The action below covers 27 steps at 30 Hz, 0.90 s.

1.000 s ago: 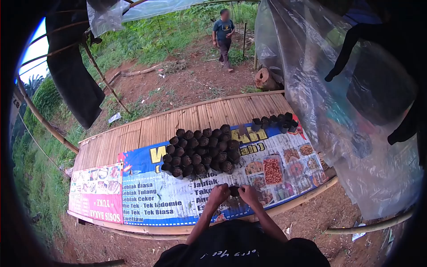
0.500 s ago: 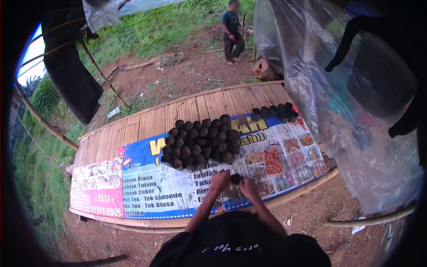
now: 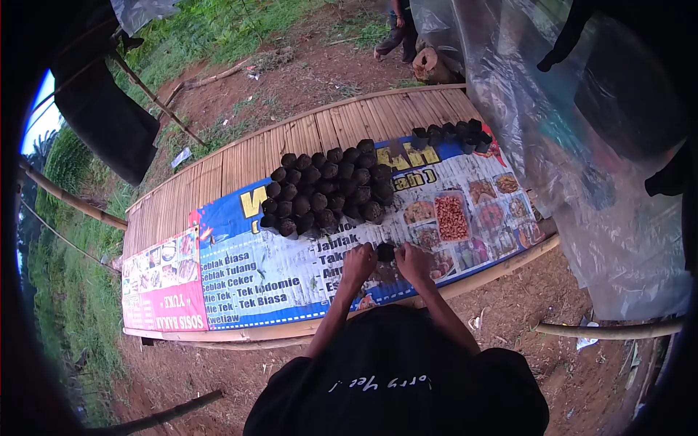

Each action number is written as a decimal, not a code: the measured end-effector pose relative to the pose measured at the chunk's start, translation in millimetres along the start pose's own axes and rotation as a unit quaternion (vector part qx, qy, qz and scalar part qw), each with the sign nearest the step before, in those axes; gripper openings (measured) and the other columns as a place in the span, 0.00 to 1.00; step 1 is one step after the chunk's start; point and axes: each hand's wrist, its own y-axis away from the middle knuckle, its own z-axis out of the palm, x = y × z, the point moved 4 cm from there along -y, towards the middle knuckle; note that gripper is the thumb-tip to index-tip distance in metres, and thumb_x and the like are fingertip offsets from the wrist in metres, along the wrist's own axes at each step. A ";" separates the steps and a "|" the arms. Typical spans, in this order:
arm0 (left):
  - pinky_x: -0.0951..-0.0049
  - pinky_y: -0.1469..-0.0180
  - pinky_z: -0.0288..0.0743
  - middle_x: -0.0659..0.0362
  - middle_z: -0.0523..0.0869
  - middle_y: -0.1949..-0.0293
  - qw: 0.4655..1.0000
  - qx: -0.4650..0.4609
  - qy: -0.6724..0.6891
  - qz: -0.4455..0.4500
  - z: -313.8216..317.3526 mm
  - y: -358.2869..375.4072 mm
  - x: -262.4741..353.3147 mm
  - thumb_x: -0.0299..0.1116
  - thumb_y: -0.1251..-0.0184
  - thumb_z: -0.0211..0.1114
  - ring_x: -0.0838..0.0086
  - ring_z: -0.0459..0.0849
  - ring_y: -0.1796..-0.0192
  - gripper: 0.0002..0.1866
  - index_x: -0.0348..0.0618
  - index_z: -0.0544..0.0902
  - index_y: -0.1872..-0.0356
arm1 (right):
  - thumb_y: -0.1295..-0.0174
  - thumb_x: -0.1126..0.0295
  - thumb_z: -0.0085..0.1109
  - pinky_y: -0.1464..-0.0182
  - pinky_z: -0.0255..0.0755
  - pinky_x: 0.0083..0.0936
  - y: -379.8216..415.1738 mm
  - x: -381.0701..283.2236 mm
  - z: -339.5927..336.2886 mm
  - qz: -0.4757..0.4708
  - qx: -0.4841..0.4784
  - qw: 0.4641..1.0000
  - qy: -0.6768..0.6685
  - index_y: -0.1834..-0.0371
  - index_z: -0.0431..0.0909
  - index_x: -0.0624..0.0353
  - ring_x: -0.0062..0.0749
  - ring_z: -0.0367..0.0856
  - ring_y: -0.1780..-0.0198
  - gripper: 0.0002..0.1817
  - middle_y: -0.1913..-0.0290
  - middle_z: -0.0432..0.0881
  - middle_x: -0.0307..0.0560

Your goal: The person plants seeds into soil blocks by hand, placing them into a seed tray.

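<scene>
Between my two hands, near the front edge of the bamboo table, stands a small black bag (image 3: 385, 252). My left hand (image 3: 360, 263) is closed on its left side and my right hand (image 3: 414, 261) is closed on its right side. Beyond them, a cluster of dark soil-filled bags (image 3: 320, 189) covers the middle of the printed banner (image 3: 254, 283). To the right of the cluster lies a rectangular tray of reddish-brown pieces (image 3: 451, 217); whether it is real or printed is hard to tell.
More black bags (image 3: 451, 135) stand at the table's back right. Bamboo slats (image 3: 291, 136) show behind the banner. Clear plastic sheeting (image 3: 509, 145) hangs at the right. Past the table are a cut log (image 3: 433, 65) and a person (image 3: 400, 33), partly out of view.
The view has tilted downward, so the table appears higher. My hands stay at the small bag, whose dark round opening now faces up more plainly. The person in the background has moved.
</scene>
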 end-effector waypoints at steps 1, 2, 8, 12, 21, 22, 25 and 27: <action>0.49 0.65 0.76 0.43 0.82 0.71 1.000 0.028 0.012 -0.004 -4.5 1.2 2.9 0.30 0.45 0.61 0.46 0.82 0.69 0.06 0.38 0.78 0.70 | 0.38 0.55 0.52 0.62 0.73 0.46 1.9 -1.1 -1.5 0.022 0.005 0.999 0.028 0.71 0.79 0.59 0.54 0.81 0.67 0.17 0.73 0.82 0.54; 0.49 0.65 0.76 0.43 0.82 0.71 1.000 0.028 0.013 -0.005 -6.7 0.5 6.3 0.30 0.45 0.61 0.46 0.82 0.69 0.06 0.38 0.78 0.70 | 0.38 0.54 0.52 0.61 0.73 0.46 3.0 -2.4 -3.5 0.043 0.011 0.997 0.056 0.70 0.79 0.59 0.54 0.81 0.67 0.18 0.73 0.82 0.54; 0.50 0.64 0.76 0.44 0.82 0.71 0.996 -0.021 -0.073 0.057 0.9 -17.7 2.5 0.31 0.45 0.62 0.46 0.82 0.68 0.08 0.37 0.77 0.70 | 0.41 0.54 0.54 0.60 0.74 0.46 4.6 1.1 8.8 0.082 -0.080 0.993 0.012 0.70 0.81 0.58 0.54 0.82 0.65 0.17 0.72 0.82 0.55; 0.49 0.64 0.76 0.43 0.82 0.72 0.996 -0.017 -0.059 0.060 -16.3 -8.9 18.5 0.31 0.46 0.60 0.45 0.82 0.67 0.08 0.37 0.77 0.70 | 0.42 0.55 0.55 0.60 0.74 0.46 0.2 -7.8 -4.6 0.046 -0.038 0.998 0.022 0.71 0.81 0.57 0.54 0.82 0.66 0.16 0.72 0.82 0.56; 0.50 0.66 0.75 0.42 0.81 0.69 0.998 0.041 0.043 -0.019 -13.2 9.4 18.7 0.35 0.44 0.67 0.45 0.82 0.66 0.13 0.37 0.75 0.66 | 0.40 0.53 0.54 0.61 0.74 0.45 11.1 -2.1 -5.3 0.094 -0.056 0.994 -0.012 0.70 0.82 0.56 0.54 0.82 0.65 0.17 0.72 0.83 0.55; 0.52 0.65 0.75 0.43 0.81 0.68 0.998 0.041 0.037 -0.013 -14.3 9.2 19.1 0.36 0.45 0.69 0.46 0.82 0.64 0.15 0.39 0.75 0.63 | 0.39 0.52 0.53 0.60 0.74 0.46 13.6 -9.8 -11.6 0.103 -0.076 0.992 0.008 0.68 0.82 0.56 0.54 0.82 0.64 0.18 0.71 0.83 0.56; 0.52 0.63 0.75 0.42 0.82 0.67 1.000 0.002 0.004 0.014 -9.4 5.3 8.6 0.36 0.46 0.69 0.47 0.82 0.62 0.14 0.38 0.76 0.65 | 0.38 0.52 0.51 0.59 0.74 0.47 15.7 -11.5 0.9 0.109 -0.117 0.987 0.011 0.67 0.82 0.57 0.56 0.82 0.63 0.19 0.69 0.83 0.57; 0.52 0.63 0.75 0.43 0.83 0.68 1.000 -0.023 0.016 -0.007 -0.8 1.3 -2.2 0.33 0.46 0.67 0.47 0.82 0.64 0.11 0.37 0.78 0.69 | 0.38 0.52 0.51 0.58 0.74 0.47 18.9 -5.5 13.3 0.109 -0.139 0.984 0.000 0.67 0.83 0.57 0.57 0.82 0.62 0.20 0.68 0.83 0.58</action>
